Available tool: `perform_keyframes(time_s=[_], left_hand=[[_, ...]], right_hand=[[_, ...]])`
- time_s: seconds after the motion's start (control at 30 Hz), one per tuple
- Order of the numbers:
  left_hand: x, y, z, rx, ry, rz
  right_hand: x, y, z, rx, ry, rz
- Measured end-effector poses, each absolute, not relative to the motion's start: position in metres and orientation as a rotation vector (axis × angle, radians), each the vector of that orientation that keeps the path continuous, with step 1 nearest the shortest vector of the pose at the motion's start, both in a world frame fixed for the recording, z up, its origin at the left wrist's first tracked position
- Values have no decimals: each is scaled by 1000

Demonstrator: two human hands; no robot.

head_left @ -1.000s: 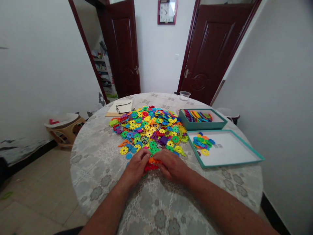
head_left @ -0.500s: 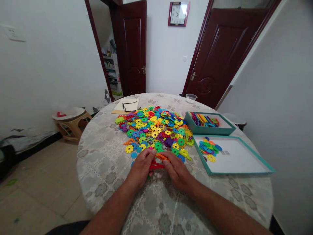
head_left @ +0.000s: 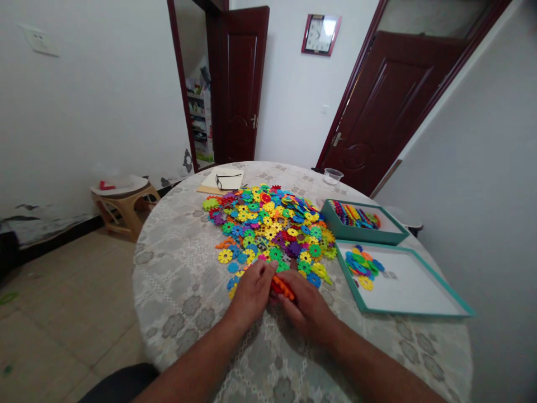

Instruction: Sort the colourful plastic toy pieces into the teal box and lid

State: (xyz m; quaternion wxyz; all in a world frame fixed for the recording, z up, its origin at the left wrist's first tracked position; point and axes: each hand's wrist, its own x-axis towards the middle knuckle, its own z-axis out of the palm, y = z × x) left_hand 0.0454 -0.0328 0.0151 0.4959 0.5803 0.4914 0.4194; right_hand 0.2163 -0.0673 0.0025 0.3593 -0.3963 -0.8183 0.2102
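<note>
Between my two hands is a small stack of orange and red notched plastic discs (head_left: 282,287). My left hand (head_left: 253,288) is closed on its left end, thumb and fingers pressed together. My right hand (head_left: 307,302) grips the right end, with its fingers curled round the far side. The fingers hide part of the stack, so how many discs it has cannot be seen. Just beyond my hands spreads a big heap of multicoloured flower-shaped discs (head_left: 272,224), yellow, green, blue, purple and red.
A teal box (head_left: 364,221) with rows of stacked discs stands right of the heap. Nearer lies its white-bottomed lid (head_left: 411,285), with loose discs at its left. Glasses (head_left: 226,180) rest on a notebook at the back left. A clear plastic bowl (head_left: 333,177) sits at the far edge.
Both hands have drawn slightly closer together and turned the orange and red discs; they now form a compact stack, where red ones hung lower before. The camera view has tilted slightly.
</note>
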Motion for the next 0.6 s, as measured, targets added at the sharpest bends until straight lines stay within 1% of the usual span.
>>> perform_keyframes(time_s=[0.13, 0.23, 0.4, 0.47, 0.6], left_hand=[[45, -34, 25, 1422, 1121, 865], [38, -32, 39, 1650, 1086, 785], [18, -21, 71, 2094, 1199, 723], [12, -16, 74, 2169, 1252, 644], [1, -10, 60, 2237, 1371, 502]], right_hand=[[222, -66, 8, -1124, -1969, 676], [227, -65, 19, -1227, -1820, 832], [253, -46, 52, -1380, -1643, 1294], [271, -23, 68, -1457, -1569, 1297], [319, 50, 96, -1525, -1378, 1122]])
